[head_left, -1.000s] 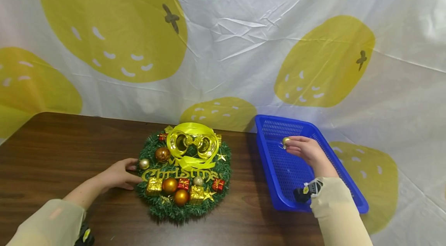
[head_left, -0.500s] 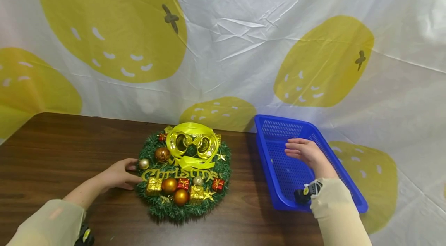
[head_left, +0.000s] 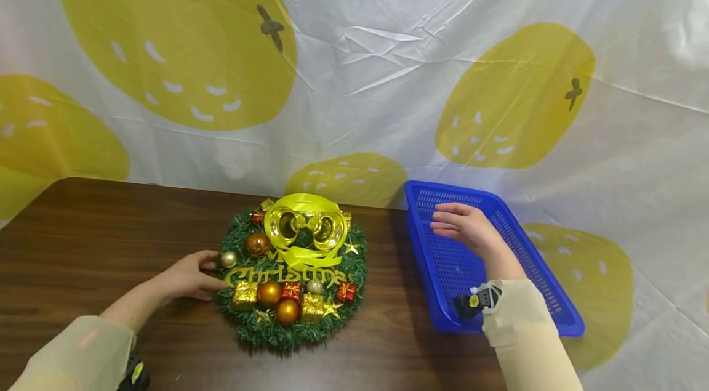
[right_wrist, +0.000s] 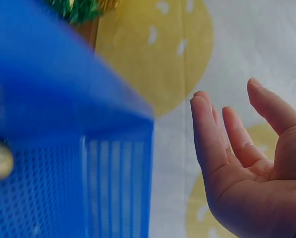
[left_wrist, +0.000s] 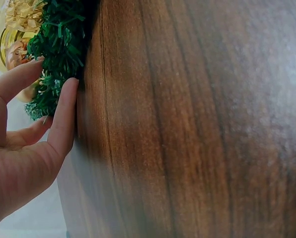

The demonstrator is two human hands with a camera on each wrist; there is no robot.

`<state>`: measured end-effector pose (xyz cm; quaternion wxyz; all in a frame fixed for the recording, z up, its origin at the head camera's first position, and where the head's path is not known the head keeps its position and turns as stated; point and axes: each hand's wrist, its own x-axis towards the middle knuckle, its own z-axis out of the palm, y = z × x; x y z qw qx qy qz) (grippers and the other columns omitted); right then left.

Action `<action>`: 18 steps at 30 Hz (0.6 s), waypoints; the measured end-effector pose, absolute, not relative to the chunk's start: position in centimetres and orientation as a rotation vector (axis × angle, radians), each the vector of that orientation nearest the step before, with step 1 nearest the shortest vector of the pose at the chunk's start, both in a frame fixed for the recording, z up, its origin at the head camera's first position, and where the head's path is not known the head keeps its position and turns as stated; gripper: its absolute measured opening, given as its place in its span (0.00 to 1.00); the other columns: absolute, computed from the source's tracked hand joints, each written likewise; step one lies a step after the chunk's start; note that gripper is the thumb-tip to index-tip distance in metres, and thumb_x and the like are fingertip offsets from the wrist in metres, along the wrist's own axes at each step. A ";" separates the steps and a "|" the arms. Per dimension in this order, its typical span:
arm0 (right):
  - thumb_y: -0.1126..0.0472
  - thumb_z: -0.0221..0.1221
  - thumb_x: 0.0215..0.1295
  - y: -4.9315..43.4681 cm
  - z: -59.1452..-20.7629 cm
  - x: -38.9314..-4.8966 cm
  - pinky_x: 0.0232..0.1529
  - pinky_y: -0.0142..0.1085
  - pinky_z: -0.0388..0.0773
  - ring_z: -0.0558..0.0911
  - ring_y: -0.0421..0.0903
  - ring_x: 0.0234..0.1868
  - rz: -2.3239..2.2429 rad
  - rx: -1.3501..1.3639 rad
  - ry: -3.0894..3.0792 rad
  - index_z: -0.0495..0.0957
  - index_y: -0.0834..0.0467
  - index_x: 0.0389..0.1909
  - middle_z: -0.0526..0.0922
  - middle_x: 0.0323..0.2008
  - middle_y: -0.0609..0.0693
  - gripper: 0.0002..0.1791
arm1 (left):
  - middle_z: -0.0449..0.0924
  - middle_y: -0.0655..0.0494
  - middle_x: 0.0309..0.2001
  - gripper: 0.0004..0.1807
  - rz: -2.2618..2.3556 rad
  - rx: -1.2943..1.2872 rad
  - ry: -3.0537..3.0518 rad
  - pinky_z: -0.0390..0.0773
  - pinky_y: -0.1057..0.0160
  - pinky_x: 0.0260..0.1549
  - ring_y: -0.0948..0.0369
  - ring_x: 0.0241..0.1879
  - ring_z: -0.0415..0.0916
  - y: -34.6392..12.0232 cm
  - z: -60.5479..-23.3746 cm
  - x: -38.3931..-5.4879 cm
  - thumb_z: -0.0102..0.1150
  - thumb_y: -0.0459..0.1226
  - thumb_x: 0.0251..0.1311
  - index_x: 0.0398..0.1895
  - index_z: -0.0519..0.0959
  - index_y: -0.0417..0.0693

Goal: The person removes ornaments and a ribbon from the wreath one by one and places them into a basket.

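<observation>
A green Christmas wreath (head_left: 357,298) lies on the table, dressed with gold bells, yellow ribbon, orange and gold balls, small gift boxes, stars and gold lettering. My left hand (head_left: 185,277) holds its left edge; in the left wrist view, fingers (left_wrist: 63,111) lie on both sides of the green tinsel (left_wrist: 61,37). To the right stands a blue plastic basket (head_left: 429,292). Over it hovers my right hand (head_left: 471,231), fingers extended and thumb apart, nothing in its grasp. A small gold ball (right_wrist: 0,161) shows inside the basket in the right wrist view.
The dark wooden table (head_left: 111,218) extends left of the wreath and between wreath and basket. A white curtain (head_left: 365,108) with yellow fruit prints hangs right behind the table. The basket has raised, slotted walls.
My right hand has let the small gold ball drop into the basket, then moved a little left and up over it. The left hand and wreath stay in place.
</observation>
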<state>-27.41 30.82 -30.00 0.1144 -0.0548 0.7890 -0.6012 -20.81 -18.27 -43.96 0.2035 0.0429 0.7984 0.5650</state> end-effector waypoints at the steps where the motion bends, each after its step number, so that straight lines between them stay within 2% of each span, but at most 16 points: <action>1: 0.66 0.51 0.68 30.3 -29.9 -27.3 0.45 0.31 0.82 0.83 0.35 0.38 -1.767 -0.179 2.308 0.53 0.79 0.64 0.79 0.35 0.39 0.30 | 0.48 0.16 0.61 0.48 1.578 0.120 2.226 0.84 0.54 0.39 0.45 0.47 0.76 -18.3 -44.0 -20.8 0.61 0.33 0.57 0.67 0.40 0.20; 8: 0.68 0.50 0.67 27.5 -30.1 -26.9 0.46 0.31 0.82 0.83 0.38 0.39 -1.728 -0.278 2.290 0.54 0.79 0.63 0.79 0.36 0.42 0.29 | 0.47 0.16 0.61 0.48 1.580 0.120 2.218 0.84 0.54 0.39 0.46 0.47 0.76 -18.4 -44.1 -20.8 0.61 0.33 0.56 0.67 0.40 0.21; 18: 0.70 0.53 0.65 24.6 -31.6 -26.8 0.48 0.35 0.82 0.83 0.41 0.41 -1.696 -0.319 2.258 0.60 0.75 0.62 0.79 0.38 0.44 0.26 | 0.47 0.17 0.62 0.47 1.570 0.119 2.225 0.84 0.54 0.39 0.43 0.49 0.74 -18.3 -43.8 -20.8 0.61 0.33 0.57 0.68 0.40 0.21</action>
